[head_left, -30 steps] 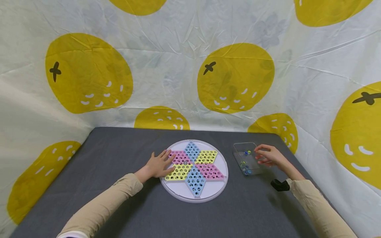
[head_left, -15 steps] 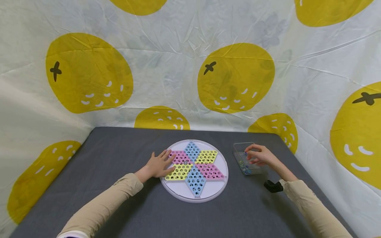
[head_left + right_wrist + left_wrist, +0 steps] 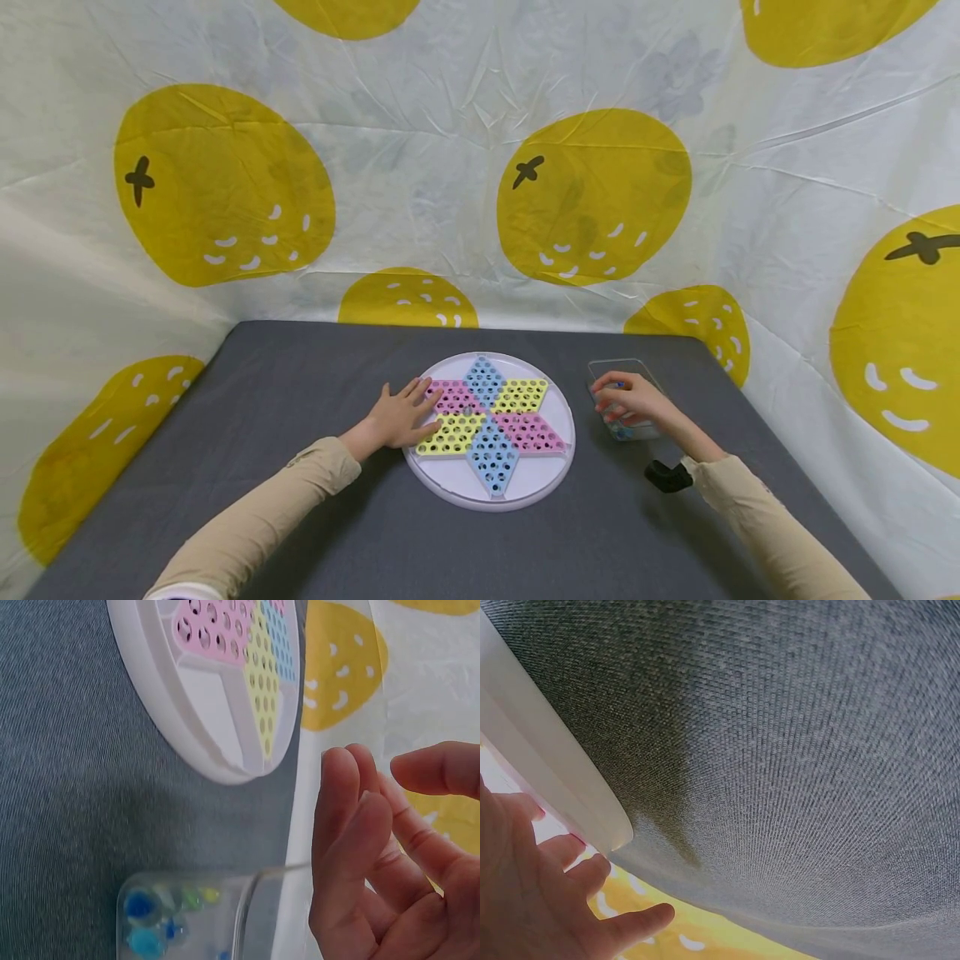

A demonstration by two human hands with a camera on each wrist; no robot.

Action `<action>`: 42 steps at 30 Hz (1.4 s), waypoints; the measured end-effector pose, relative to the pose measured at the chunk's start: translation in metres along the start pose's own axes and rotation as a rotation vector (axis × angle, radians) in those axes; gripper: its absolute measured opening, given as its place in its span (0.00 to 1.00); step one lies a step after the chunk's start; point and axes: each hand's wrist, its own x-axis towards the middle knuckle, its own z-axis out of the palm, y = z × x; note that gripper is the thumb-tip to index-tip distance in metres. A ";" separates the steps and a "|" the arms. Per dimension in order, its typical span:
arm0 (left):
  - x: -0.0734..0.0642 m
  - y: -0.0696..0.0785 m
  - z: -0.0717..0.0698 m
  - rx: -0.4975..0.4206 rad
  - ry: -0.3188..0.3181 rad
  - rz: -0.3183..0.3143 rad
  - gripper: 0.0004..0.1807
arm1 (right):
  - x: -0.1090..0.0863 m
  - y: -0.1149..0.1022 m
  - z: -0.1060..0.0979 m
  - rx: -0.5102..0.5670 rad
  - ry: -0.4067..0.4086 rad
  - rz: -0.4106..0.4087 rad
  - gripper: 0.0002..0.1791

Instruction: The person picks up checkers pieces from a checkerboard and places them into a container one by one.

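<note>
A round white Chinese checkers board (image 3: 543, 475) with a pink, yellow and blue star of holes lies on the table. My left hand (image 3: 393, 419) rests on its left rim, fingers straight and spread over the pink and yellow points. One glassy marble (image 3: 467, 410) sits near the star's middle. To the right, a clear plastic box (image 3: 617, 365) holds several blue and green marbles (image 3: 146, 941). Above that box hovers my right hand (image 3: 636, 398), hiding much of it. In the right wrist view its fingers are loosely bent, with a gap at the tips and nothing visible between them.
A dark grey cloth (image 3: 337, 517) covers the table. A white curtain (image 3: 420, 208) with large yellow fruit prints hangs behind and at both sides. A black strap (image 3: 669, 477) stands out from the right wrist.
My right hand has moved left across the clear box, from its right side to above it, covering more of the marbles. The left hand and the board have stayed still.
</note>
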 end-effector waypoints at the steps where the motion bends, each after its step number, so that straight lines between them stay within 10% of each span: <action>1: 0.000 0.000 0.000 -0.001 0.002 0.001 0.34 | 0.001 -0.001 0.002 0.001 0.000 0.000 0.19; 42: 0.001 -0.001 0.002 0.008 -0.010 -0.008 0.35 | 0.042 -0.034 0.074 -0.066 -0.090 -0.060 0.18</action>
